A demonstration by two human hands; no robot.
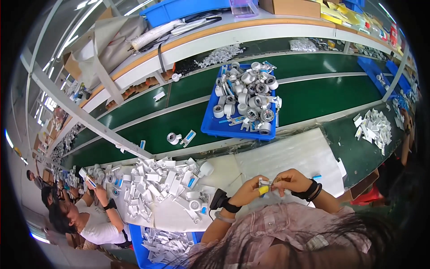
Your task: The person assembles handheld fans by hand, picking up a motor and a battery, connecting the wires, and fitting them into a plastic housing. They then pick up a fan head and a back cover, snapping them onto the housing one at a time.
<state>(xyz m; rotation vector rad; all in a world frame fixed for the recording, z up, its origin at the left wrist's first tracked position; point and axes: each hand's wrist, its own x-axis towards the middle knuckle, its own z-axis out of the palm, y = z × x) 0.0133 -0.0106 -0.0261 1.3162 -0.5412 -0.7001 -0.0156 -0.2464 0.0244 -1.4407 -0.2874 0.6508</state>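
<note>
Close to my body, my left hand point(249, 192) pinches a small white plastic part point(264, 183). A yellow patch point(263, 190) shows at that thumb; whether it is tape or a separate piece I cannot make out. My right hand point(293, 181) is closed beside it, fingertips pressed together near the part's right side. What those fingertips hold, if anything, is too small to tell. To the left lies a large heap of white plastic parts point(168, 181), some with blue pieces. Under my hands spreads a pale work sheet point(286, 154), with a small blue piece point(317, 177) right of my right hand.
Ahead, a blue tray point(212, 126) piled with round white housings stands on the green conveyor point(304, 98). Another blue bin point(141, 255) of white parts is at lower left. White pieces point(374, 130) lie at right. A co-worker point(98, 219) sits left; a shelf point(286, 20) runs above.
</note>
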